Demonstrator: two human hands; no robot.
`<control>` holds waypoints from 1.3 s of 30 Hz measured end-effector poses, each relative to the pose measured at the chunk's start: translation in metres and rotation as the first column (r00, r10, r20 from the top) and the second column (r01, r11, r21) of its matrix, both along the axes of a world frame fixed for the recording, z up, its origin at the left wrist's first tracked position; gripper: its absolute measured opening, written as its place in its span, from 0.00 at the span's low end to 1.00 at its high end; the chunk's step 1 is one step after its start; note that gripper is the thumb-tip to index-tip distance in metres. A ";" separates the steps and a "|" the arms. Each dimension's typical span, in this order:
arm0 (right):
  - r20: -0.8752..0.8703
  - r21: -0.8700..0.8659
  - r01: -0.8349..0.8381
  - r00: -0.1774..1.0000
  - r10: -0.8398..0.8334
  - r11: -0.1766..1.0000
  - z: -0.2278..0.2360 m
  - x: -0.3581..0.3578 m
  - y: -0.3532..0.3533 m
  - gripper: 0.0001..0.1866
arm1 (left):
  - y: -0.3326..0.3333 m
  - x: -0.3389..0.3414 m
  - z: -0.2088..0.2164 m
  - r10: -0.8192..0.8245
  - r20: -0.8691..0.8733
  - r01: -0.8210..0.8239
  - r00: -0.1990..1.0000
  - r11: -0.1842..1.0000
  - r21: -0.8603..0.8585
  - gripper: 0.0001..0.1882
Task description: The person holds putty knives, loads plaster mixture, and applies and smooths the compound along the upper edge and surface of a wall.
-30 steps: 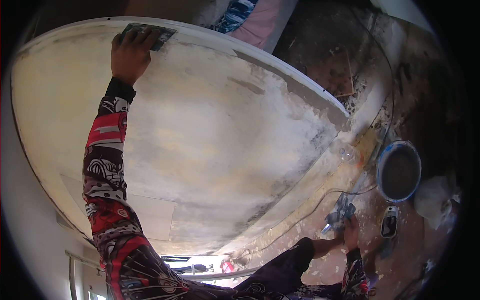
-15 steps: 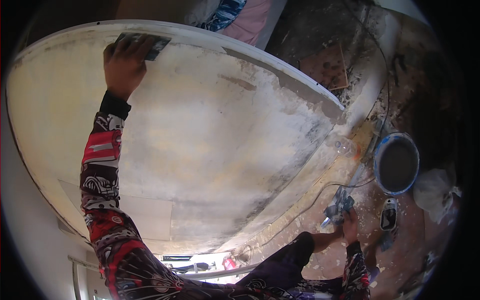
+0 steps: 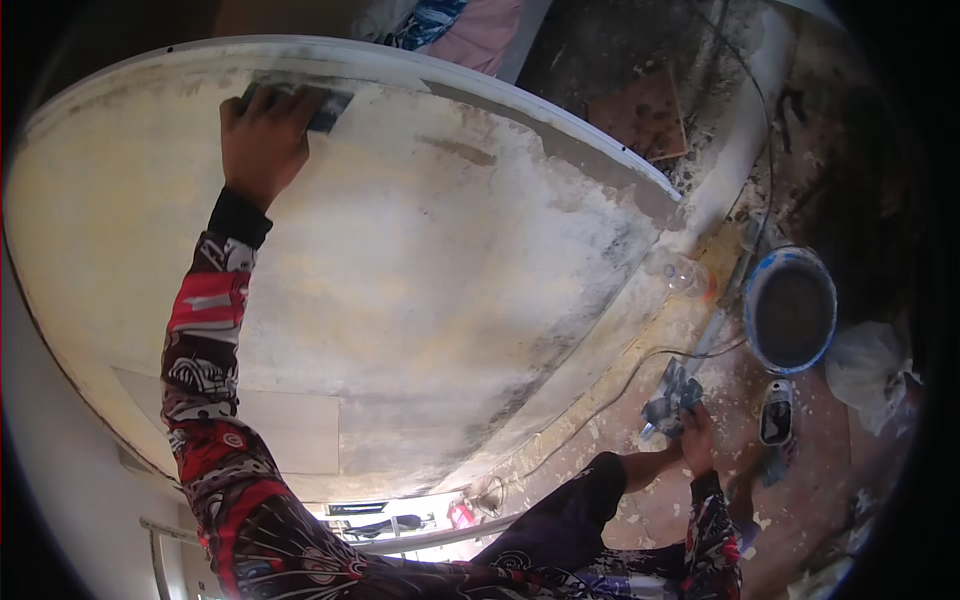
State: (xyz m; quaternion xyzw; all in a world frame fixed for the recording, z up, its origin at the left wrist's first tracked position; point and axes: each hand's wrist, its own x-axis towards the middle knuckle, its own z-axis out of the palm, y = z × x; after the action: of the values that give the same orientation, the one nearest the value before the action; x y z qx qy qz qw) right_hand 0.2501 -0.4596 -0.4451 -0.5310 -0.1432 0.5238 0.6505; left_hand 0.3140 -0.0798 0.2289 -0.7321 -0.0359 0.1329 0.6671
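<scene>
Against pale wall (image 3: 400,270), left hand (image 3: 262,150), fingers (image 3: 296,108) partly hiding dark flat blade (image 3: 334,110).

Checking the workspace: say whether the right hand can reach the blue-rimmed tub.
Probably yes: only floor seems between the right hand and the tub, though the flat tool it holds may hamper grasping.

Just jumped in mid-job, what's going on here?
The left hand holds a flat dark tool at the stained wall, near its white edging. The right hand, lower down, holds a smeared flat tool away from the wall. A blue-rimmed bucket of grey material stands farther right.
</scene>
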 end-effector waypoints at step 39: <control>0.076 -0.143 0.170 0.984 -0.160 0.975 0.008 0.120 0.006 0.09 | -0.222 -0.064 -0.574 0.681 -0.143 0.064 0.718 -0.269 -0.961 0.17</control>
State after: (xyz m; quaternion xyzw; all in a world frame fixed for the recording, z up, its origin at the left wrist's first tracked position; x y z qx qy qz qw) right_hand 0.3702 -0.4538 -0.4375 -0.6047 -0.0800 0.4599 0.6453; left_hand 0.2499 -0.3015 -0.3453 -0.9235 -0.2928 0.1042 -0.2248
